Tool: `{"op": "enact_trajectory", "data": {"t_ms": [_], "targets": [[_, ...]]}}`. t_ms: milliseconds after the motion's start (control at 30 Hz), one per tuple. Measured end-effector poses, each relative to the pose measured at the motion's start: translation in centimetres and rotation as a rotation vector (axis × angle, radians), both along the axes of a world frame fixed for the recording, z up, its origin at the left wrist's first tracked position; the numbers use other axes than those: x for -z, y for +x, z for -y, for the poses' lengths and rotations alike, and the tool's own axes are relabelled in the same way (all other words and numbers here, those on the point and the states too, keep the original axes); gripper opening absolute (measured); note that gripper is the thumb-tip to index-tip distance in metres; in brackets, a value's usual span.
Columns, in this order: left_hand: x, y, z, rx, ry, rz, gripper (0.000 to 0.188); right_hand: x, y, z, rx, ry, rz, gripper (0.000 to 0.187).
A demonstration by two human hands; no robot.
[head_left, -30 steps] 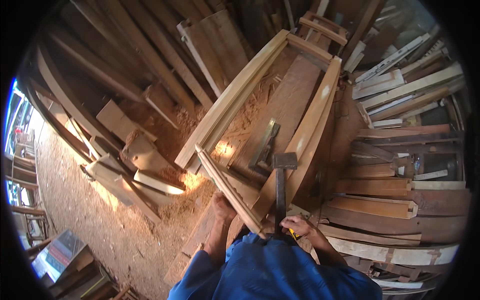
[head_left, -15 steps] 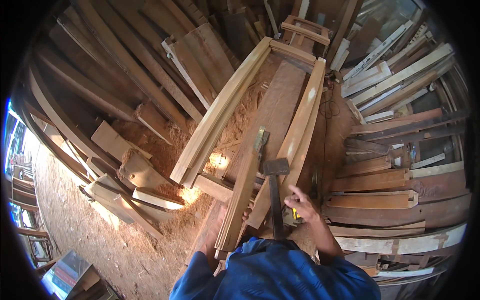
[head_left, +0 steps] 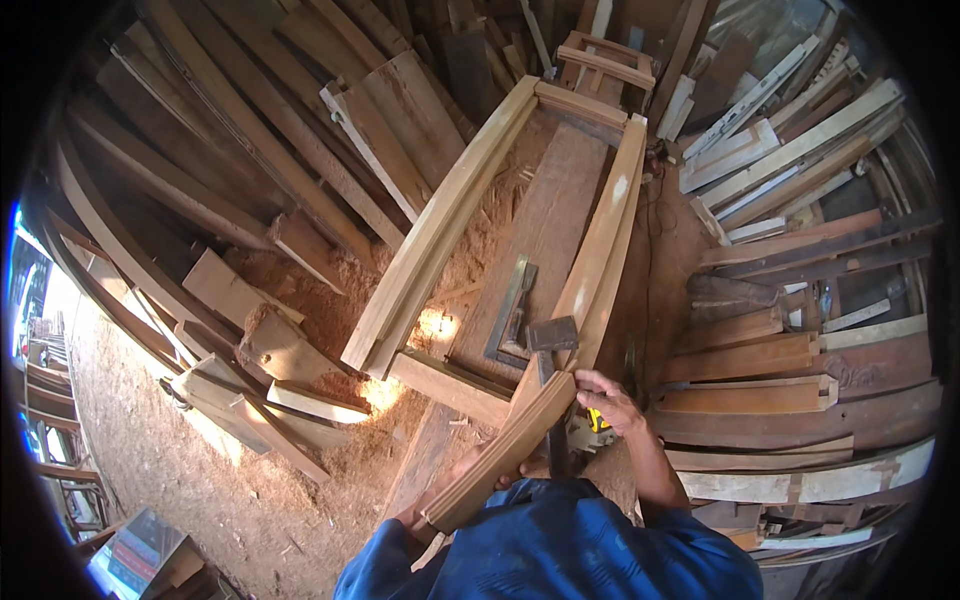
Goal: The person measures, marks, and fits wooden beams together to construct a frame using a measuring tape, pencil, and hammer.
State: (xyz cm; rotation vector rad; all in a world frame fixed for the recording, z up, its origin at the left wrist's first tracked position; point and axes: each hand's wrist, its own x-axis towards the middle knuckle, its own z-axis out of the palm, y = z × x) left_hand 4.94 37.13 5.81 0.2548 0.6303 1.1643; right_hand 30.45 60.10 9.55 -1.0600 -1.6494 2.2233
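A grooved wooden rail point(head_left: 505, 452) lies slantwise in front of my body, its lower end close to my blue shirt. My left hand point(head_left: 455, 478) is wrapped round it from the left and below, partly hidden by the wood. At the upper right end, my right hand point(head_left: 612, 405) has its thumb and fingers closed on the tip. Beneath the rail, a mallet point(head_left: 552, 334) with a dark block head rests with its handle toward me. A try square point(head_left: 497, 340) lies on the plank beyond, with a slim dark tool point(head_left: 517, 318) beside it.
A long wooden frame point(head_left: 445, 220) lies ahead over a wide plank point(head_left: 540, 220), its near crosspiece point(head_left: 450, 388) close to me. A yellow tape measure point(head_left: 598, 420) is by my right wrist. Stacked timber point(head_left: 760, 400) lines the right, boards point(head_left: 250, 130) lean at left, and shavings point(head_left: 300, 500) cover the floor.
The rail has swung clockwise, its far end moving right and toward me, uncovering the square and the near crosspiece. My right hand has come from pointing, apart, to the rail's end.
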Motion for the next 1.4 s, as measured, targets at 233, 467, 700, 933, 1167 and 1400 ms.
{"op": "enact_trajectory", "data": {"t_ms": [233, 467, 700, 933, 1167, 1400], "targets": [[0.8, 0.0, -0.3, -0.139, -0.011, 0.253, 0.057, 0.4, -0.4, 0.2, 0.187, 0.037, 0.000, 0.054], [0.9, -5.4, 1.8, -0.428, 0.126, 0.516, 0.054, -0.6, 0.3, 1.1, 0.145, 0.060, 0.126, 0.054], [0.8, -10.9, 4.7, -0.626, 0.123, 0.443, 0.047, 1.0, 2.4, 2.7, 0.005, 0.370, 0.379, 0.052], [-1.0, -8.8, 5.6, -0.775, -0.052, 0.322, 0.046, 1.4, -0.3, 2.8, -0.091, 0.370, 0.385, 0.058], [-0.9, -6.4, 4.2, -0.826, -0.253, -0.121, 0.047, 1.9, -0.4, 2.9, -0.112, 0.374, 0.416, 0.065], [0.1, -6.2, 3.5, -0.948, -0.402, -0.581, 0.040, 1.1, -0.9, 3.5, -0.155, 0.444, 0.418, 0.065]]}}
